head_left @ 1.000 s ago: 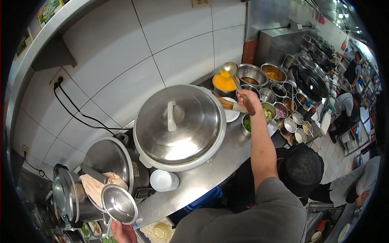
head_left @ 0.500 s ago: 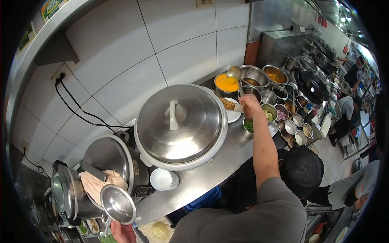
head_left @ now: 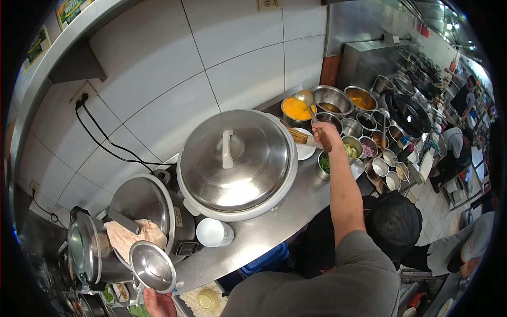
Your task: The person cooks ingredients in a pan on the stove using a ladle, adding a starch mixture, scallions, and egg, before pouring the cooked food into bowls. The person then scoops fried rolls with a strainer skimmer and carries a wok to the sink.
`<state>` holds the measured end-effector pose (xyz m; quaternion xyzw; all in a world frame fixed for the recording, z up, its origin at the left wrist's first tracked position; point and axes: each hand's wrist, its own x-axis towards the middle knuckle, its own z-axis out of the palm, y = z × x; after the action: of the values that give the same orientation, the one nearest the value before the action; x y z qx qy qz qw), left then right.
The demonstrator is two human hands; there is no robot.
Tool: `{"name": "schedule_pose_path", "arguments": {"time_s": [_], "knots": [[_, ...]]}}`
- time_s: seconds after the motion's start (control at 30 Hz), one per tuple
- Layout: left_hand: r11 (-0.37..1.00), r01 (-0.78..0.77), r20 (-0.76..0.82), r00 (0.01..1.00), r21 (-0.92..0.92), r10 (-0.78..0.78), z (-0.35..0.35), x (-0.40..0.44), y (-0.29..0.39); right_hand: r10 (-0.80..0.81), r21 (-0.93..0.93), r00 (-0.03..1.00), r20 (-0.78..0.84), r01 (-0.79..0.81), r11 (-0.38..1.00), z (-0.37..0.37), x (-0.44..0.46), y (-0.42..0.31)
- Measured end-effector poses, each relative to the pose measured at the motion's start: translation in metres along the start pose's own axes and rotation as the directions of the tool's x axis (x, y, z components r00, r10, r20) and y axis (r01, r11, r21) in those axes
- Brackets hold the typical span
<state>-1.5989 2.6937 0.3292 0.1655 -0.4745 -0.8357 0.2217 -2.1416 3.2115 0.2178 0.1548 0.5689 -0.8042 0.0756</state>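
Note:
My right hand (head_left: 326, 136) grips the brown handle of a metal ladle (head_left: 304, 98), whose bowl is over the right side of a pot of orange-yellow liquid (head_left: 296, 109). At the lower left, my left hand (head_left: 158, 303) holds the rim of a shallow metal bowl (head_left: 152, 267), tilted so that its inside shows. Behind this bowl, a pale cloth (head_left: 132, 238) and a flat grey utensil handle (head_left: 124, 221) rest on a round cooker lid (head_left: 138, 198). A bundle of thin wooden sticks (head_left: 299, 137) lies beside my right hand.
A large lidded cooker (head_left: 235, 164) stands on the steel counter (head_left: 253, 238) between my hands. Stacked white bowls (head_left: 214, 233) are in front of it. Several ingredient pots surround my right hand. A person in a black cap (head_left: 393, 219) is close on the right; others are farther back.
The ladle has moved from above the left part of the orange-yellow pot to its right side and lower. My left hand still holds the metal bowl, with little movement.

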Motion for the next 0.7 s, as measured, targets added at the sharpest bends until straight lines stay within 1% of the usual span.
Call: {"name": "schedule_pose_path", "arguments": {"time_s": [0.03, 0.1, 0.13, 0.2, 0.23, 0.27, 0.3, 0.33, 0.4, 0.43, 0.47, 0.53, 0.6, 0.67, 0.7], "knots": [[1.0, 0.0, 0.0, 1.0, 0.0, 0.0, -0.001, 0.0, -0.001, 0.0, 0.0, 1.0, 0.0, 0.0, 1.0, 0.002, -0.004, -0.003], [1.0, 0.012, -0.005, 1.0, 0.006, -0.012, -0.002, -0.001, -0.002, -0.005, 0.169, 1.0, 0.022, 0.001, 0.986, 0.004, -0.009, -0.007], [1.0, 0.015, -0.005, 1.0, 0.005, -0.014, -0.001, -0.001, -0.003, -0.004, 0.168, 1.0, 0.02, 0.001, 0.986, 0.003, -0.012, -0.009], [0.999, 0.0, -0.011, 1.0, 0.034, 0.0, 0.002, -0.001, -0.003, -0.059, 0.287, 0.993, 0.102, 0.028, 0.957, -0.001, -0.013, -0.013], [0.999, 0.001, -0.011, 1.0, 0.034, 0.0, 0.001, 0.0, -0.004, -0.067, 0.321, 0.983, 0.17, 0.008, 0.947, -0.003, -0.012, -0.015], [0.998, 0.034, -0.03, 0.999, 0.049, -0.032, -0.002, 0.002, -0.005, -0.067, 0.321, 0.983, 0.17, 0.009, 0.947, -0.002, -0.013, -0.018], [0.996, 0.069, -0.051, 0.997, 0.065, -0.065, -0.004, 0.003, -0.007, -0.097, 0.345, 0.972, 0.215, 0.017, 0.939, -0.003, -0.015, -0.02], [0.995, 0.07, -0.05, 0.996, 0.065, -0.067, -0.003, 0.008, -0.014, -0.128, 0.368, 0.957, 0.259, 0.024, 0.929, -0.003, -0.017, -0.023], [0.991, -0.021, -0.053, 0.998, 0.133, 0.028, 0.0, 0.025, -0.033, -0.135, 0.384, 0.952, 0.275, 0.02, 0.923, 0.0, -0.019, -0.028], [0.993, -0.007, -0.017, 1.0, 0.121, 0.01, 0.002, 0.03, -0.035, -0.143, 0.4, 0.946, 0.292, 0.015, 0.916, 0.003, -0.021, -0.031], [0.993, -0.006, -0.017, 1.0, 0.12, 0.008, 0.006, 0.035, -0.037, -0.143, 0.399, 0.946, 0.29, 0.016, 0.917, 0.006, -0.023, -0.034], [0.998, 0.045, 0.081, 0.996, 0.052, -0.049, 0.024, 0.047, -0.041, -0.175, 0.407, 0.948, 0.267, 0.054, 0.912, 0.013, -0.031, -0.044], [0.997, 0.069, 0.104, 0.992, 0.034, -0.072, 0.048, 0.059, -0.045, -0.173, 0.408, 0.949, 0.263, 0.054, 0.912, 0.016, -0.033, -0.053], [0.99, 0.139, 0.188, 0.973, -0.029, -0.131, 0.076, 0.073, -0.049, -0.172, 0.407, 0.95, 0.259, 0.054, 0.912, 0.017, -0.037, -0.064], [0.989, 0.143, 0.19, 0.973, -0.031, -0.135, 0.091, 0.08, -0.051, -0.168, 0.42, 0.946, 0.276, 0.038, 0.907, 0.018, -0.039, -0.069]]}}
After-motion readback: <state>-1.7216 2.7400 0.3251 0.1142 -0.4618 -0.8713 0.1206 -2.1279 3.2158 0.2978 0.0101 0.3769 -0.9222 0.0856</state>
